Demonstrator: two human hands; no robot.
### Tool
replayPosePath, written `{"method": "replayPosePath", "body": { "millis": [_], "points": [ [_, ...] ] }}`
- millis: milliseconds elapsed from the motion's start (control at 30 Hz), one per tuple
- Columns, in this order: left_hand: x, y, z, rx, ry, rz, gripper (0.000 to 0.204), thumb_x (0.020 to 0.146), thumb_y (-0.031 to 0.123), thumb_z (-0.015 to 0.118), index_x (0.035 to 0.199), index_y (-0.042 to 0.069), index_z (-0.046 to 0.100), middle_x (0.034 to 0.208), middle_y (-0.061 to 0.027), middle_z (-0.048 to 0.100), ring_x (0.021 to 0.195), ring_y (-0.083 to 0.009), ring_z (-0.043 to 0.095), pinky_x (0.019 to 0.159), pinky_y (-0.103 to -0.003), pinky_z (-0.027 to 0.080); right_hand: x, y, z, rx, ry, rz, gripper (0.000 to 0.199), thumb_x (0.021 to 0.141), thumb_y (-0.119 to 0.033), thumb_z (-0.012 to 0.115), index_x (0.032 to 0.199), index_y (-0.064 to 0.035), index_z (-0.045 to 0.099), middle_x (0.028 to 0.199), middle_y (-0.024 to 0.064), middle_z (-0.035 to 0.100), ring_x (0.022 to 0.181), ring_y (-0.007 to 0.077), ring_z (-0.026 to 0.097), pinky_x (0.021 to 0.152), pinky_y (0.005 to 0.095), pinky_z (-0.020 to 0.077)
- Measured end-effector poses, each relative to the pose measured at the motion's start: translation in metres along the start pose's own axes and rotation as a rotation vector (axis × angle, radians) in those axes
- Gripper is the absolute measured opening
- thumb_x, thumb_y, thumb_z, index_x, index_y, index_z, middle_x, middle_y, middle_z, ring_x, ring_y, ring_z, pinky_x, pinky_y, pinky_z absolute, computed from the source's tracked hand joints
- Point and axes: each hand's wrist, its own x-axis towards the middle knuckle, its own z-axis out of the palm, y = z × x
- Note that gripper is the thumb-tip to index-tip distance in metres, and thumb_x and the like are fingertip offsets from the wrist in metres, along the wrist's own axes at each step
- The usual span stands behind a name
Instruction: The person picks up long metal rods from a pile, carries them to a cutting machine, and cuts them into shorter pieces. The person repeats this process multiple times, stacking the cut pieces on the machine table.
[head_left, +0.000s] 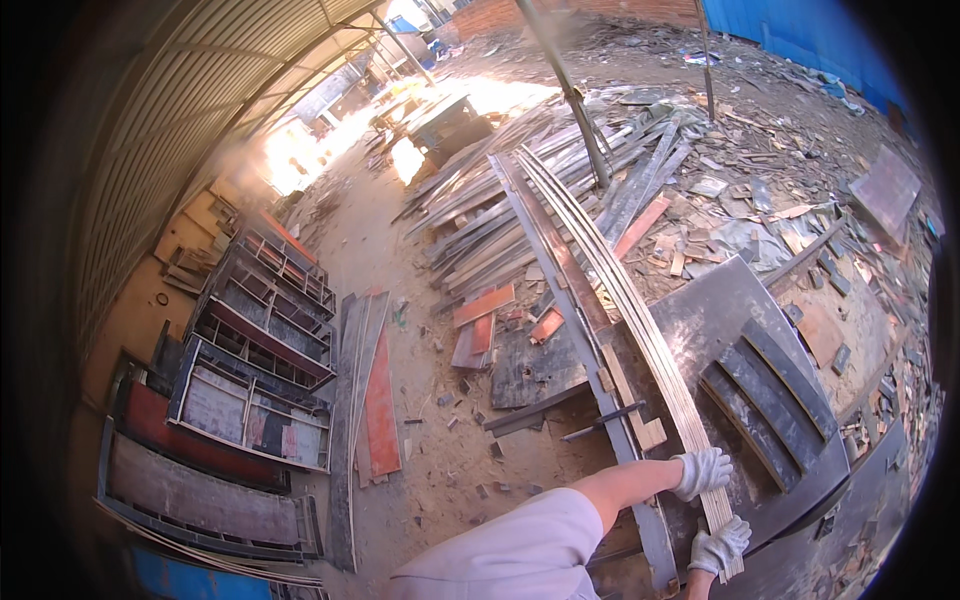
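A stack of long, narrow wood strips (636, 308) with pale layered edges runs from near my body far up and away to the left. My left hand (704, 473), in a whitish work glove, is closed over the strips close to their near end. Nearer to me, my right hand (719, 546), gloved alike, grips the same stack almost at its tip. The strips pass over a dark bench (690, 512). Along its left side lies a long greyish-brown plank (545, 235), with a short pale wood block (650, 434) on it.
Right of the strips, several dark curved-edged boards (765, 405) rest on a large dark panel (725, 300). Scrap planks (510, 225) pile up ahead around a metal post (580, 110). Framed panels (255, 400) stand along the left, beside a red board (381, 410) on the ground.
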Motion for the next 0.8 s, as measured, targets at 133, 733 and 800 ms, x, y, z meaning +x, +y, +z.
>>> {"method": "replayPosePath", "body": {
  "millis": [133,733,800],
  "points": [
    [0.000,0.002,-0.001,-0.002,-0.011,-0.012,0.049,0.067,0.026,0.077,0.110,0.005,0.065,0.116,-0.0118,0.061,0.114,-0.0301,0.058,0.095,-0.043,0.047,0.000,0.004,0.004,-0.003,0.014,-0.020,0.080,0.070,-0.042,0.088,0.129,-0.0028,0.052,0.123,0.0212,0.057,0.119,0.0419,0.055,0.101,0.0530,0.0448],
    [0.002,-0.002,0.015,0.061,-0.019,-0.025,0.056,0.066,0.036,0.085,0.110,0.007,0.066,0.119,-0.0121,0.062,0.117,-0.0304,0.059,0.099,-0.043,0.046,-0.001,0.007,0.009,-0.056,0.037,-0.078,0.087,0.067,-0.042,0.089,0.134,-0.0017,0.051,0.117,0.0168,0.056,0.112,0.0378,0.056,0.097,0.0503,0.0453],
    [0.004,0.000,0.016,0.061,-0.012,-0.021,0.056,0.066,0.035,0.084,0.110,0.007,0.066,0.119,-0.0122,0.062,0.117,-0.0305,0.059,0.099,-0.043,0.046,-0.001,0.007,0.008,-0.037,0.028,-0.053,0.087,0.067,-0.042,0.089,0.134,-0.0016,0.051,0.118,0.0170,0.056,0.113,0.0382,0.056,0.097,0.0504,0.0452]
  ]
}}
